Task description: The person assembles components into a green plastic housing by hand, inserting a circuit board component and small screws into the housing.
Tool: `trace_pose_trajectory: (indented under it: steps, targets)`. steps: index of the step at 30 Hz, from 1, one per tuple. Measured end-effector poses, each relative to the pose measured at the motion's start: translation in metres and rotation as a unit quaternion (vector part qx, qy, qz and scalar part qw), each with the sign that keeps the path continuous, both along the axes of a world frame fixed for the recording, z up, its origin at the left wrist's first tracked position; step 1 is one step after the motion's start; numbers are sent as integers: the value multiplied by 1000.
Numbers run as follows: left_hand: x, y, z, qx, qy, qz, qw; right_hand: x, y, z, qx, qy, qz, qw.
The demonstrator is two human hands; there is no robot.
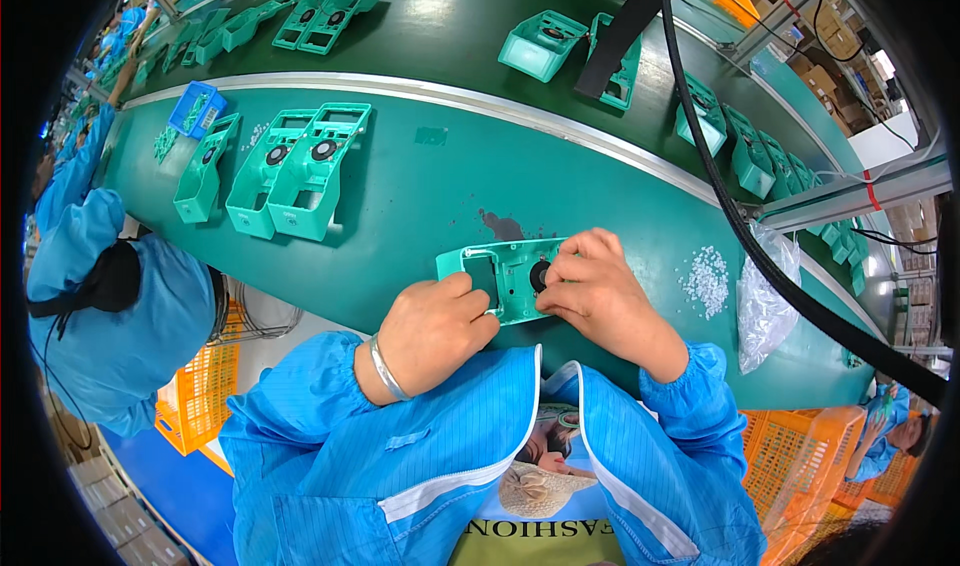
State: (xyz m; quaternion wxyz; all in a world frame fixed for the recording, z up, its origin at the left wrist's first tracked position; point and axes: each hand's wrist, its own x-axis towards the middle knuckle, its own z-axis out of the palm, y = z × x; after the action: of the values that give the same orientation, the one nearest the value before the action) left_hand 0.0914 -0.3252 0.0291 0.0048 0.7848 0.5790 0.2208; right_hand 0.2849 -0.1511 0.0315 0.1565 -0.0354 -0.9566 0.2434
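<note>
Housing [518, 308] of mint-green moulded plastic sits mid-picture between both hands, by the near edge of the green bench [410, 211]; whether it rests there or is lifted, I cannot tell. The left hand [432, 334] is curled firmly around its nine-o'clock end. The right hand [605, 291], at three o'clock, has its fingertips bunched beside a black round speaker-like part [540, 275] — whether they pinch anything small, I cannot tell.

If the left grip slackens under a push from the right, the housing could twist and the part sit crooked. Anything small let slip could be lost among the loose white pieces [706, 281] at three o'clock. A blue right sleeve [690, 376] swept outward could scatter those — or drag the clear plastic bag [767, 301] beyond them. The dark patch [500, 226] at twelve o'clock, if dirt, could smear the plastic.
</note>
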Motion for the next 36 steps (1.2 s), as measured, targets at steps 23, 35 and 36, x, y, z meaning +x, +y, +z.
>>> trace_pose_trajectory:
  steps: [23, 35, 36]
  targets:
    - [-1, 0, -3, -2, -19, -8, 1000, -6, 7, -3, -104, -126, -12, 986]
    - [-48, 3, 15, 26, 28, 78, 996, 38, 16, -9, -188, 46, -121, 974]
    - [-59, 10, 17, 31, 37, 83, 995, 42, 13, -13, -218, 32, -128, 967]
